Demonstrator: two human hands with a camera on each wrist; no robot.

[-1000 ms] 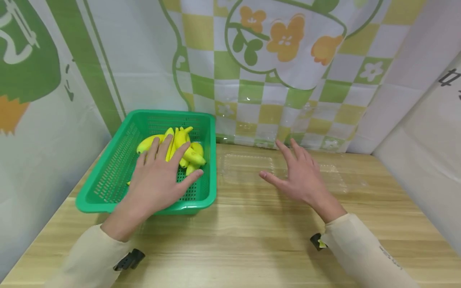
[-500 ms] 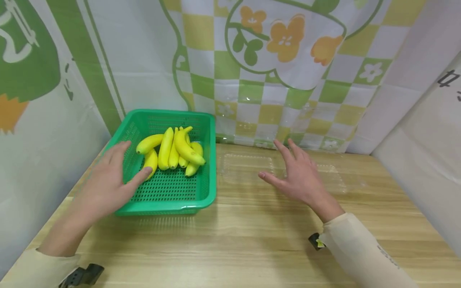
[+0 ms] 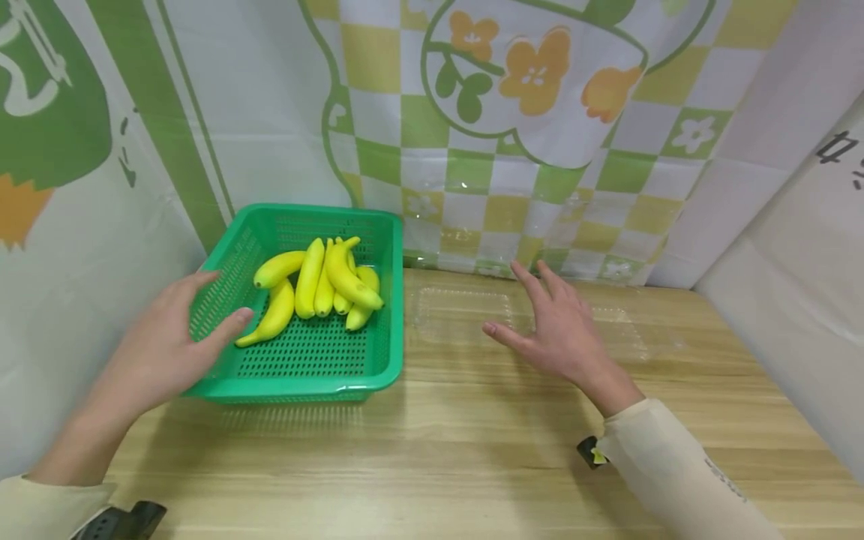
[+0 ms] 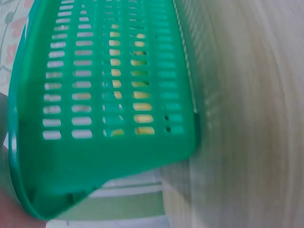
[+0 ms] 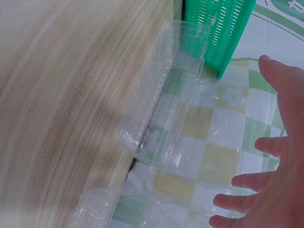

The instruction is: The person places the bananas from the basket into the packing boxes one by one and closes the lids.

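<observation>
A green perforated basket [image 3: 290, 387] holds several yellow bananas [image 3: 309, 279] grouped toward its back. My left hand [image 3: 165, 341] is at the basket's left side, thumb above the inside and fingers loosely bent; whether it touches the rim cannot be told. Only the basket's outer wall [image 4: 95, 156] and a blurred bit of that hand show in the left wrist view. With fingers spread and holding nothing, my right hand [image 3: 565, 337] hovers over two clear plastic containers, one container [image 5: 152, 90] beside the basket and another container [image 5: 97, 206] farther right.
All of it stands on a wood-grain table [image 3: 439, 457]. Behind rises a checkered, flower-printed curtain [image 3: 499, 172], close to the containers' back edge. White printed sheets [image 3: 796, 247] close in both sides.
My left hand has moved left, from over the bananas to the basket's left side, uncovering the bananas. My right hand stays almost where it was.
</observation>
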